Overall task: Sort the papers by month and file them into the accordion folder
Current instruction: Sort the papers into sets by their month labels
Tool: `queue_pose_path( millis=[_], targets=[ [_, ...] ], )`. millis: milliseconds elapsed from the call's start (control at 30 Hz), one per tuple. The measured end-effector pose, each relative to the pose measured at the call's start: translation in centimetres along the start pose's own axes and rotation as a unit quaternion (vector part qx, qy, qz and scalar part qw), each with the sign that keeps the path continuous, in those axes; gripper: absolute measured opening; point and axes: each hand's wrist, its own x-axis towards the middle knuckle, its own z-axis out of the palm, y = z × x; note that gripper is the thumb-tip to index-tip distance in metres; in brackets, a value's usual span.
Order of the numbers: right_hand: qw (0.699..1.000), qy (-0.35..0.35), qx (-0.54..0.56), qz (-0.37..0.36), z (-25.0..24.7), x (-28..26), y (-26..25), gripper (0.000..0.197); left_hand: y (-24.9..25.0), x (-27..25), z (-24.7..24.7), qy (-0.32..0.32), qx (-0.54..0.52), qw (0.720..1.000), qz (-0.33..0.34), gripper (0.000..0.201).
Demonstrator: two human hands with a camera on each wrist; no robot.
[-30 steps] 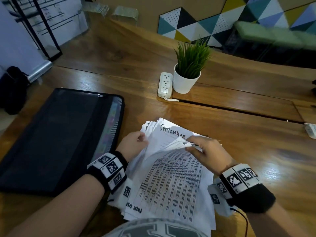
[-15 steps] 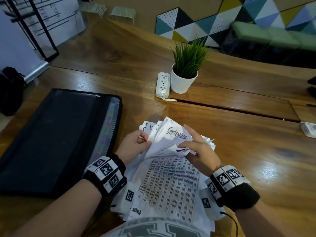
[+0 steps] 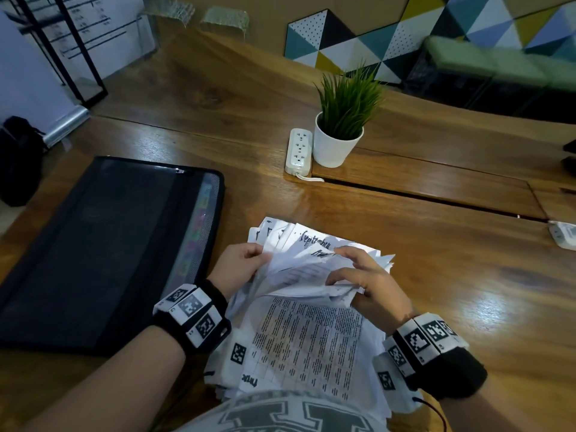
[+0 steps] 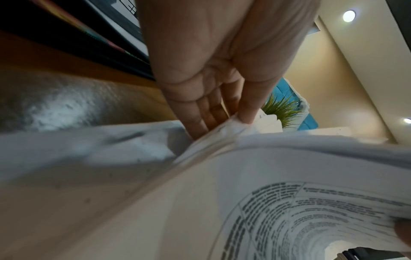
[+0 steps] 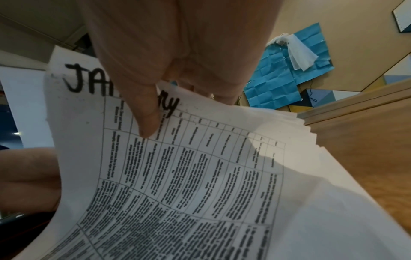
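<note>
Fingers (image 5: 146,123) of right hand (image 3: 371,285) pinch January sheet (image 5: 189,176) at far edge; left hand (image 3: 240,266) pinches stack of papers (image 3: 308,341) at left edge, near table edge. Accordion folder (image 3: 93,244) lies left, flat. Risk: loose fanned sheets slide off, months mix.
</note>
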Motion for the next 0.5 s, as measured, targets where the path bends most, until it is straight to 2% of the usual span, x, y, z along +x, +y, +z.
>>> queue_pose_path(
  millis=[233, 400, 500],
  targets=[
    [0.999, 0.038, 0.008, -0.035, 0.5, -0.2, 0.4, 0.053, 0.2, 0.1, 0.6, 0.035, -0.007, 0.999, 0.000, 0.009],
    [0.996, 0.066, 0.039, -0.047, 0.4, 0.1, -0.6, 0.041, 0.9, -0.5, 1.0, 0.023, -0.034, 0.999, 0.012, 0.010],
    [0.999, 0.032, 0.028, -0.027, 0.1, 0.5, -0.4, 0.057, 1.2, -0.8, 1.0, 0.012, -0.049, 0.999, 0.013, 0.014]
  ],
)
